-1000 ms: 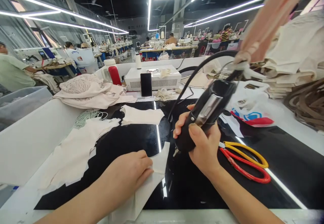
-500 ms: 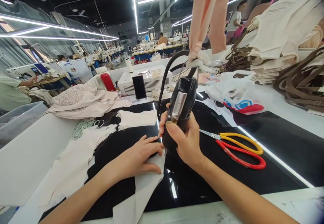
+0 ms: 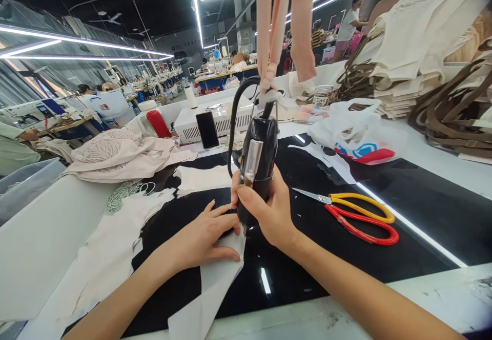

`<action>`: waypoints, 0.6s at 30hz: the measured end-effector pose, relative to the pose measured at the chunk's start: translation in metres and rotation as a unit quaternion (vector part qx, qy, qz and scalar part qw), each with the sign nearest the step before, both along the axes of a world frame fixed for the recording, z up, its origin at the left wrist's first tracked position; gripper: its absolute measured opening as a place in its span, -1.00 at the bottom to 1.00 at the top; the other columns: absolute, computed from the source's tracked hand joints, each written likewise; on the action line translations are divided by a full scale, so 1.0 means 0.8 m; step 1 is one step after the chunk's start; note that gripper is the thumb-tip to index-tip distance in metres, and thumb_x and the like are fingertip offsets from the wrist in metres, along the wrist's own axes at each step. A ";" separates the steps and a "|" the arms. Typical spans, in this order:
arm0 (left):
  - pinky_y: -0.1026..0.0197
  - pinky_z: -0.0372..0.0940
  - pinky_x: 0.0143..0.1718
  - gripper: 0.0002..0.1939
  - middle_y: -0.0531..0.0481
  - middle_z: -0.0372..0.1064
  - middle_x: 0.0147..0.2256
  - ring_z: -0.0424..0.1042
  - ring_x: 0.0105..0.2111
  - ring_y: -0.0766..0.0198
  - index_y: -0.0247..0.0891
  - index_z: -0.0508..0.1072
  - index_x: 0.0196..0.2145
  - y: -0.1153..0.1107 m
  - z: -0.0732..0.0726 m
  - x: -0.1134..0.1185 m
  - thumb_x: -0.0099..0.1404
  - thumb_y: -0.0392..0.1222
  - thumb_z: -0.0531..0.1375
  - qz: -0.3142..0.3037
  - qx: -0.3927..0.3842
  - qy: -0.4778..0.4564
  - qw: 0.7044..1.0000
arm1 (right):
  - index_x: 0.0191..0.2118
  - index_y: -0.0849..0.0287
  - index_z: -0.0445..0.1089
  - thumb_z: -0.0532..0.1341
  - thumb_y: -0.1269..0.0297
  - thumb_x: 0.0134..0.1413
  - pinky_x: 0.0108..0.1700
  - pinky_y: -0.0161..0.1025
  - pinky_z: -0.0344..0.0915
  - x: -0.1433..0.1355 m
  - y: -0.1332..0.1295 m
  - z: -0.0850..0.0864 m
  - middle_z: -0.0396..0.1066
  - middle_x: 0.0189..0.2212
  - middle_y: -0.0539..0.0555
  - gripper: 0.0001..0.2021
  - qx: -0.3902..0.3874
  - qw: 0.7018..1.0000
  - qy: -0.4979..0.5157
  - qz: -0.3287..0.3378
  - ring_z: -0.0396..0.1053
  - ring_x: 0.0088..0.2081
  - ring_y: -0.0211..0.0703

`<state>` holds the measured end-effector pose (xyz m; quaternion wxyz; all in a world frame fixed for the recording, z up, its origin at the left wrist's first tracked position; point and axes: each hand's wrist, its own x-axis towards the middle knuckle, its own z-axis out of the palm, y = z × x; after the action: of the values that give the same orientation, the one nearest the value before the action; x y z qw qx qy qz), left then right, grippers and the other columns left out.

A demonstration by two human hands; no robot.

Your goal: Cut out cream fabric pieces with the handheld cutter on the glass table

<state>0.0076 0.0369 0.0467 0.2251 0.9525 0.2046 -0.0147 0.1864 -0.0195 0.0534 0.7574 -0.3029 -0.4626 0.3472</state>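
Note:
My right hand (image 3: 269, 209) is wrapped round a black handheld power tool (image 3: 258, 163) with a silver plate on its side. The tool stands upright over the black tabletop (image 3: 284, 268); a black cable and pink fabric strips (image 3: 271, 38) rise from its top. Beside the tool's base, my left hand (image 3: 211, 235) lies with fingers spread, pressing on a pale fabric piece (image 3: 219, 283) that reaches down to the table's front edge. The fabric's far end touches the tool's lower end, where the contact is partly hidden by my fingers.
Scissors (image 3: 361, 217) with yellow and red handles lie at the right. Cut fabric pieces (image 3: 103, 253) and a lace garment pile (image 3: 119, 153) are at the left. Behind stand a phone (image 3: 207, 130) and a white box (image 3: 184, 127); a plastic bag (image 3: 357, 130) and fabric stacks (image 3: 411, 68) sit back right.
The whole view has shifted, so the table's things appear slightly further left. My hands keep their holds, and the tool appears a little more upright, with the pink strips swung left.

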 end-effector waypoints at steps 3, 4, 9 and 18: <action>-0.51 -0.07 0.50 -0.59 -0.19 0.49 0.17 0.18 0.46 -0.20 -0.19 0.49 0.06 -0.002 0.002 0.002 0.39 -0.01 0.47 0.005 -0.012 0.015 1.000 | -0.22 0.01 0.35 0.47 0.14 0.07 -0.35 -0.20 0.41 -0.004 -0.002 -0.001 0.42 -0.40 -0.10 -0.71 -0.012 1.000 -0.003 0.011 0.35 -0.43 -0.21; -0.52 -0.07 0.50 -0.56 -0.21 0.46 0.22 0.16 0.47 -0.20 -0.19 0.48 0.11 -0.003 0.002 0.002 0.40 -0.03 0.47 0.005 -0.015 0.018 1.000 | -0.22 0.01 0.35 0.48 0.14 0.06 -0.35 -0.20 0.40 -0.004 -0.002 -0.001 0.42 -0.39 -0.10 -0.70 -0.010 1.000 -0.004 0.015 0.35 -0.42 -0.21; -0.55 -0.15 0.51 -0.61 -0.19 0.44 0.26 0.17 0.47 -0.19 -0.17 0.50 0.11 -0.004 0.003 0.002 0.42 -0.06 0.45 -0.003 -0.013 0.021 1.000 | -0.20 0.00 0.37 0.49 0.11 0.07 -0.35 -0.19 0.40 -0.003 -0.001 -0.001 0.42 -0.36 -0.07 -0.69 -0.003 1.000 -0.002 0.015 0.36 -0.38 -0.17; -0.46 -0.07 0.52 -0.66 -0.09 0.50 0.13 0.24 0.41 -0.11 -0.14 0.47 -0.01 -0.002 0.001 0.000 0.40 -0.03 0.47 -0.007 -0.009 0.006 1.000 | -0.21 0.01 0.36 0.43 0.16 0.14 -0.35 -0.18 0.42 0.000 -0.001 0.000 0.41 -0.37 -0.08 -0.76 0.002 1.000 -0.008 -0.004 0.35 -0.42 -0.20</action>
<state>0.0075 0.0355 0.0474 0.2326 0.9516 0.1994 -0.0235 0.1867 -0.0205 0.0535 0.7554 -0.3060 -0.4686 0.3409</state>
